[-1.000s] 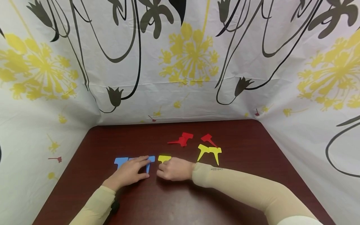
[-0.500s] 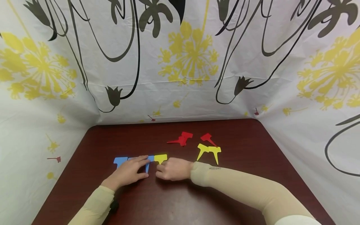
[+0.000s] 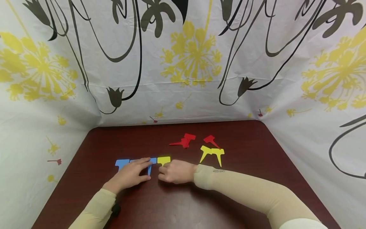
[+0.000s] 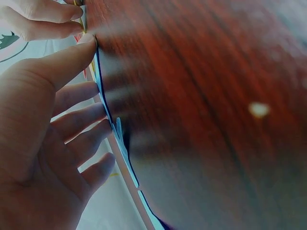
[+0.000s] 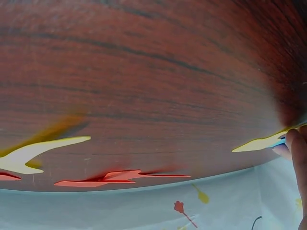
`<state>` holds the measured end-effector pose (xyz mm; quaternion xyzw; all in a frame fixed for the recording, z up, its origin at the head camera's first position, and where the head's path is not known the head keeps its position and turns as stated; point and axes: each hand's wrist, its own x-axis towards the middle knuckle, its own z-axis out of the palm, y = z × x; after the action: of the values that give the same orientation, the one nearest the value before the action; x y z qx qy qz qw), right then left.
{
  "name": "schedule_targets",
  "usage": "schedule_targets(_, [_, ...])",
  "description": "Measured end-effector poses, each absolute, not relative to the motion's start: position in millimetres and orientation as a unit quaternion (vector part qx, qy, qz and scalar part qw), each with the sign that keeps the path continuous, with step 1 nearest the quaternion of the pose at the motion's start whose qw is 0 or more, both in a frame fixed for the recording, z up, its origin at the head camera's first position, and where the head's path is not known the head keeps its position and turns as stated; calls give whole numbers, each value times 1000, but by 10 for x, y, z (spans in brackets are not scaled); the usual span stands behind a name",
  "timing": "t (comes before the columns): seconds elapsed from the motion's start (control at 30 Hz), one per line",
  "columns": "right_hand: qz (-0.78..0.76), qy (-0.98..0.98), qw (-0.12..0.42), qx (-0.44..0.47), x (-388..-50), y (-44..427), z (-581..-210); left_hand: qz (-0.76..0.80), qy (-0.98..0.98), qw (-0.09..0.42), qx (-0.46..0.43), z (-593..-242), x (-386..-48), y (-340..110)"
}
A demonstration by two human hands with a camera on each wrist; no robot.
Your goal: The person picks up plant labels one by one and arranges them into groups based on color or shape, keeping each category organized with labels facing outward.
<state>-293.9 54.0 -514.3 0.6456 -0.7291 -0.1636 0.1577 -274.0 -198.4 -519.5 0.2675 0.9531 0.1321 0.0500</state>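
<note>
Flowered cloth point(image 3: 171, 105) hung behind a dark brown table point(image 3: 171, 206). With its fingers spread, the left hand point(image 3: 128, 174) rested on a row of blue tags point(image 3: 153, 161), one showing past its fingertips and another at its left side. The right hand point(image 3: 178, 172), fingers curled in, pinched the stem of a yellow tag point(image 3: 163, 160), whose head lay just beyond that hand, beside the nearest blue one. Beyond the right wrist lay two more yellow tags point(image 3: 218, 152), with red tags point(image 3: 185, 142) farther off.

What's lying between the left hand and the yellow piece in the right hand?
Part of a blue T-shaped piece, as the head view shows.
</note>
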Motion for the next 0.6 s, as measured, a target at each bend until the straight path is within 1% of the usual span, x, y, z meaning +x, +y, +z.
schedule_targets(0.33, [-165, -728, 160, 646, -2925, 536, -5152, 127, 952, 43, 276, -5214, -2748, -2001])
schedule_targets(0.6, [-161, -727, 168, 645, -2926, 540, -5180, 138, 950, 49, 277, -5196, -2746, -2007])
